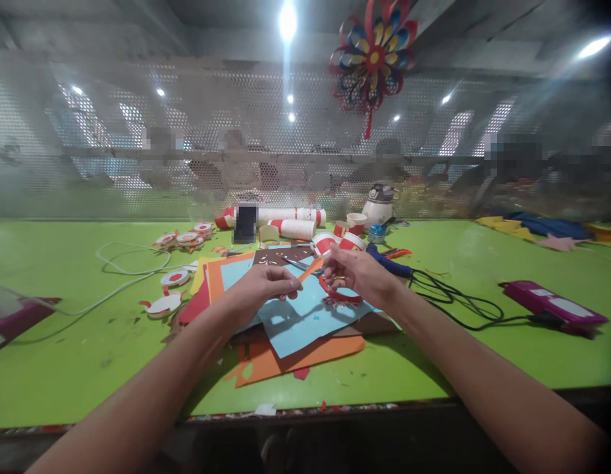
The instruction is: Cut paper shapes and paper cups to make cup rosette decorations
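A small orange paper strip (311,268) is stretched between my two hands above the light-blue paper sheet (290,322). My left hand (270,283) pinches its lower left end between thumb and fingers. At the upper right end, the curled fingers of my right hand (357,268) are closed on it. Just beneath my right hand lies a red ring-shaped piece (340,291), partly hidden by the fingers. Scissors (296,264) rest on the paper behind the strip, their handles mostly covered. Right beside my right hand is a blue glue gun (392,263).
Coloured sheets, including orange paper (300,362), pile up mid-table. Behind stand stacked paper cups (293,229), a phone (245,224) and a white bottle (378,209). Round red-and-white paper pieces (164,304) lie left. Black cord runs to a magenta power strip (555,304).
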Demonstrator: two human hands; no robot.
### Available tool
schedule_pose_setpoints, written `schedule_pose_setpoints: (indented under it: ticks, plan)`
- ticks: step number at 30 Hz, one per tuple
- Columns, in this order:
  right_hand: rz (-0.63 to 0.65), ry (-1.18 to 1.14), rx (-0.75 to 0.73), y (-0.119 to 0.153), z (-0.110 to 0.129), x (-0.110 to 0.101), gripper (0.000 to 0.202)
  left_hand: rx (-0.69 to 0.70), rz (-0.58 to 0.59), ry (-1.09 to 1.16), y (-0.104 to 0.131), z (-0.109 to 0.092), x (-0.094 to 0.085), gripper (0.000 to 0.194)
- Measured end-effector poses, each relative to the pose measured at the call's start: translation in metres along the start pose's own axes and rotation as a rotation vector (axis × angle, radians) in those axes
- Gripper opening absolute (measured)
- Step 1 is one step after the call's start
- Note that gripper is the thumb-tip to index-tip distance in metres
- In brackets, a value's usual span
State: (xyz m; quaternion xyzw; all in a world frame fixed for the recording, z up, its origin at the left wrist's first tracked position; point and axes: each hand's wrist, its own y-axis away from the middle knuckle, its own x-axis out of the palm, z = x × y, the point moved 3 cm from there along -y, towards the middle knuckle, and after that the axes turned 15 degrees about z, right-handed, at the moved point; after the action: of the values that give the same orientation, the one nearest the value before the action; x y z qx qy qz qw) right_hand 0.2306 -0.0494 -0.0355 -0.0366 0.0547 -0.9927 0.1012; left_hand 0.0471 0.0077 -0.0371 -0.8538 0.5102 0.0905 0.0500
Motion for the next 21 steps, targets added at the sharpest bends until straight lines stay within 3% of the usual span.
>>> schedule_pose_setpoints:
  ticks: [7,21]
  plan:
    - [-0.010,0.102,-0.095,-0.001,-0.008,0.011,0.024,0.029,0.022,-0.031,-0.002,0.000,0.010,0.017]
    - [-0.092,-0.012,-0.113,0.001,-0.002,-0.003,0.022,-0.007,0.132,-0.032,0.001,0.001,0.007,0.013]
